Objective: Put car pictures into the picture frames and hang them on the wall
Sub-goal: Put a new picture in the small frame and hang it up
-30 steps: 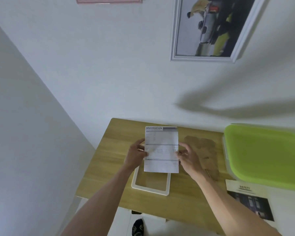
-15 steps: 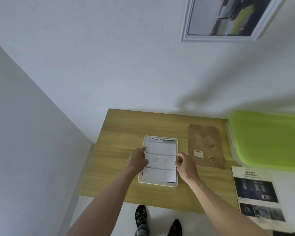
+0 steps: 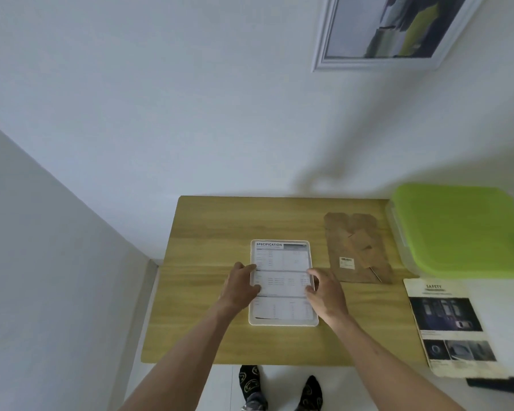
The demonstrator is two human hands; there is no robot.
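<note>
A white picture frame (image 3: 282,322) lies flat in the middle of the wooden table (image 3: 208,232). A printed sheet (image 3: 281,277) headed SPECIFICATION lies inside it, text side up. My left hand (image 3: 241,286) touches the sheet's left edge with its fingertips. My right hand (image 3: 324,292) touches the right edge, fingers bent over the frame's side. The brown backing board (image 3: 358,247) of the frame lies on the table to the right. One framed car picture (image 3: 395,31) hangs on the wall above.
A box with a green lid (image 3: 463,229) stands at the table's right end. Car brochure pages (image 3: 448,324) headed SAFETY lie in front of it. A wall corner closes the left side. My feet (image 3: 279,387) stand below the table's front edge.
The sheet was held up over the frame; it has been lowered and now lies inside it. My hands went down with it. The camera has tilted downward.
</note>
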